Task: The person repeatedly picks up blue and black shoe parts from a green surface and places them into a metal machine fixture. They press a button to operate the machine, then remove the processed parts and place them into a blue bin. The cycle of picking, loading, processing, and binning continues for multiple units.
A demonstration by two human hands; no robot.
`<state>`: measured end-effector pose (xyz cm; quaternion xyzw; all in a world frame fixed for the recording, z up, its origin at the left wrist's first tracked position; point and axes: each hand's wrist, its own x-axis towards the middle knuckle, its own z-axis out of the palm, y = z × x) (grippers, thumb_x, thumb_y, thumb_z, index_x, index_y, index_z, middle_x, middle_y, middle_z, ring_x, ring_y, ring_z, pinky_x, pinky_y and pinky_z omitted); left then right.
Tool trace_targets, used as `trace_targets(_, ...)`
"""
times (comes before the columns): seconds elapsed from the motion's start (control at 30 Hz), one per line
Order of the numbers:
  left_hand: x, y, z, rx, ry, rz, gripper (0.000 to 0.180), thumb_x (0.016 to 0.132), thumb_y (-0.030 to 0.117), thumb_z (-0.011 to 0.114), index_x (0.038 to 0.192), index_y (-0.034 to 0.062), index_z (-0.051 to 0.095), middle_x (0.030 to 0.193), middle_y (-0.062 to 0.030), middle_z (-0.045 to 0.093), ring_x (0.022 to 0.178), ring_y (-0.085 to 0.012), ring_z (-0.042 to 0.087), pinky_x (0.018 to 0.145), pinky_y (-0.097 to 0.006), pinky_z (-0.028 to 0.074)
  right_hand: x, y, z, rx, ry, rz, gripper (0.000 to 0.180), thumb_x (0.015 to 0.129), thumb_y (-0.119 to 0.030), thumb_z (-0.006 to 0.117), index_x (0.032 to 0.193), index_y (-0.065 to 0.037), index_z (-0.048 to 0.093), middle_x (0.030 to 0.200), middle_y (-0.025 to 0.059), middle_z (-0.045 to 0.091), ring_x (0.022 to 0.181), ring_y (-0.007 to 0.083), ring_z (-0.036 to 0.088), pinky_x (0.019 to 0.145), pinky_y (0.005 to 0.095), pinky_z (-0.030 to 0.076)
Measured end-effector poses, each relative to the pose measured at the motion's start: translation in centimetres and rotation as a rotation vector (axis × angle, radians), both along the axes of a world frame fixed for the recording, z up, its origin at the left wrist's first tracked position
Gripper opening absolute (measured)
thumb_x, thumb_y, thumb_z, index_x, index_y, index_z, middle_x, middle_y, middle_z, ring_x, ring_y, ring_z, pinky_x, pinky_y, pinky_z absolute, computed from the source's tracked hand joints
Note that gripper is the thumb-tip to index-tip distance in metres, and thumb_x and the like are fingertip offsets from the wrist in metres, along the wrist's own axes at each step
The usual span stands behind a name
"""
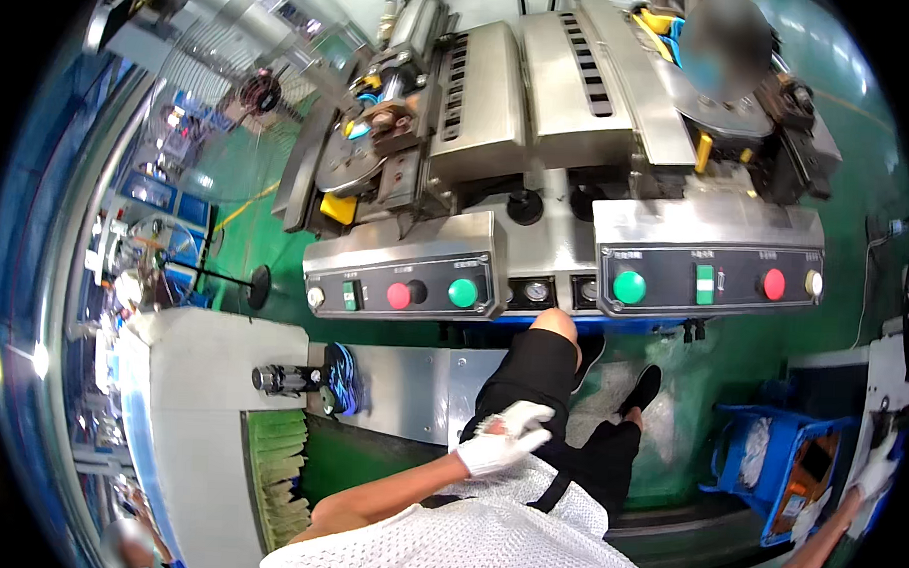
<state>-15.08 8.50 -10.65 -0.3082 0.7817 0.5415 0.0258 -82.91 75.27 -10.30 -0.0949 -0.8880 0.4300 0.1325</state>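
Note:
My left hand, in a white glove, hovers over my lap in front of my black shorts. Its fingers are loosely bent and apart, with nothing seen between them. My right hand, also white-gloved, reaches out to the far right edge of the view, beside a pale machine part and something blue. Its fingers are too small and blurred to read. Before me stands a metal machine with two stations. Its left control panel and right control panel carry green and red round buttons.
A blue plastic crate with a brown box stands at the right. Left of my legs, a blue coiled thing sits by a dark cylinder near a grey surface. Another person is at the lower left.

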Motion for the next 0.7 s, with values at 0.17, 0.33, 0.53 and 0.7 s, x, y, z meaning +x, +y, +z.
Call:
trace_targets(0.17,14.6,-3.3,-0.1,-0.389,-0.082,0.418,0.026,0.096,0.02,0.07,0.112,-0.0005,0.072,0.116,-0.0187,0.071,0.111,-0.0348,0.069,0.096,-0.044,0.055,27.1,-34.1,-5.5,-0.288,-0.196,0.341,0.072,0.101,-0.026,0.073,0.156,0.006,0.039,0.153,0.024,0.051,0.121,0.0319,0.066,0.101,0.0413,0.058)
trace_targets(0.33,31.6,-1.7,-7.7,-0.564,-0.272,0.854,0.022,0.097,0.017,0.071,0.113,0.0019,0.071,0.11,-0.0149,0.072,0.099,-0.0287,0.073,0.089,-0.04,0.057,43.7,-51.2,-4.3,-0.259,-0.621,0.797,0.076,0.103,-0.024,0.072,0.161,0.005,0.033,0.159,0.0207,0.044,0.131,0.0281,0.06,0.1,0.0364,0.058)
trace_targets(0.53,51.4,13.1,-6.5,-0.798,-0.976,1.332,0.039,0.091,0.025,0.074,0.125,0.0064,0.069,0.127,-0.0166,0.067,0.123,-0.0374,0.058,0.108,-0.048,0.045,45.8,-57.5,-5.2,0.274,-0.421,1.312,0.073,0.104,-0.027,0.07,0.16,0.003,0.036,0.154,0.0217,0.052,0.121,0.0266,0.066,0.096,0.0356,0.059)
trace_targets(0.7,65.1,22.6,-3.2,-0.243,-1.466,2.052,0.08,0.097,0.058,0.063,0.158,0.0106,0.044,0.153,-0.0234,0.05,0.139,-0.0409,0.051,0.111,-0.052,0.046,43.1,-61.5,-4.1,0.695,-0.328,1.383,0.069,0.101,-0.041,0.071,0.158,-0.01,0.046,0.112,0.0168,0.076,0.093,0.022,0.073,0.087,0.0382,0.056)
